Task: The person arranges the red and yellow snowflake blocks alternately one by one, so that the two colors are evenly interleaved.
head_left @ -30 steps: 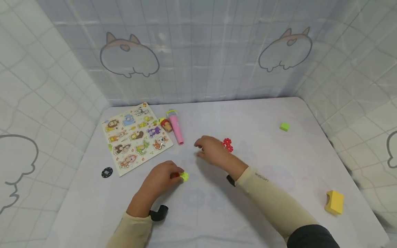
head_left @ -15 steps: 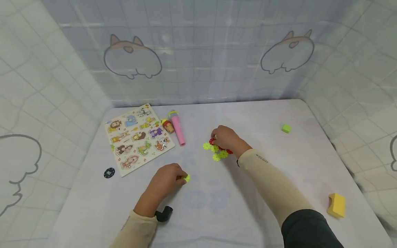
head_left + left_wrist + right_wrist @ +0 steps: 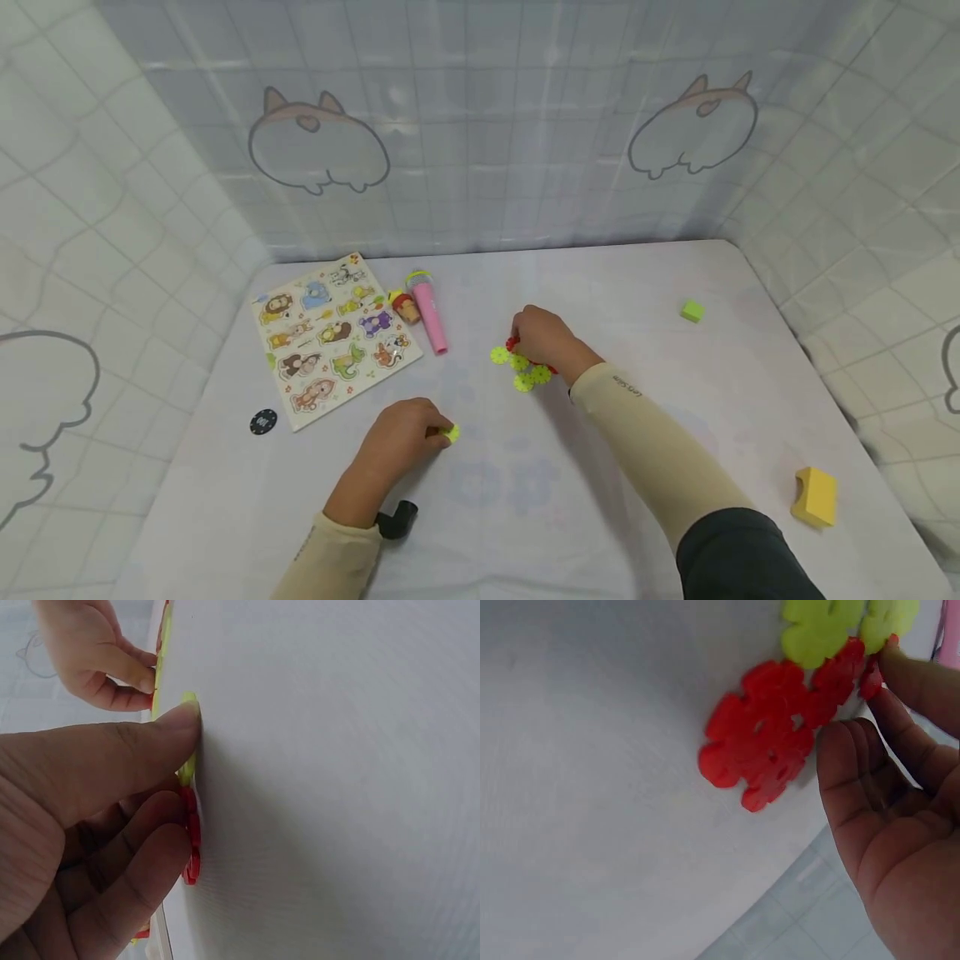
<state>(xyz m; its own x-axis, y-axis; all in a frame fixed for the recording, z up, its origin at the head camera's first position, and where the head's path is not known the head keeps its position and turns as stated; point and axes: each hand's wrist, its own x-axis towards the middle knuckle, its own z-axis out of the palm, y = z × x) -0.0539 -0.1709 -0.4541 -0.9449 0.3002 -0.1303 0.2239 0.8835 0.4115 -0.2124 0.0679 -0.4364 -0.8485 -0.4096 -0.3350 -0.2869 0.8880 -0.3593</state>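
Discs (image 3: 519, 362) clustered on the counter (image 3: 615, 304) could be dragged askew if the right hand (image 3: 549, 335), its grip pinching 1 red disc (image 3: 870, 680) among them, pulls sideways, while the left hand (image 3: 403, 432), well apart, pinches 1 yellow disc (image 3: 188, 769) with red pieces (image 3: 192, 851) beside its fingers.

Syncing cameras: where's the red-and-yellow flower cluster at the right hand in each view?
Head: flower cluster right of and slightly below centre.
Left wrist: flower cluster upper left, edge-on, cut by top edge.
Right wrist: flower cluster upper right, cut by top edge.
Shared landmark: right hand, fingers at the cluster.
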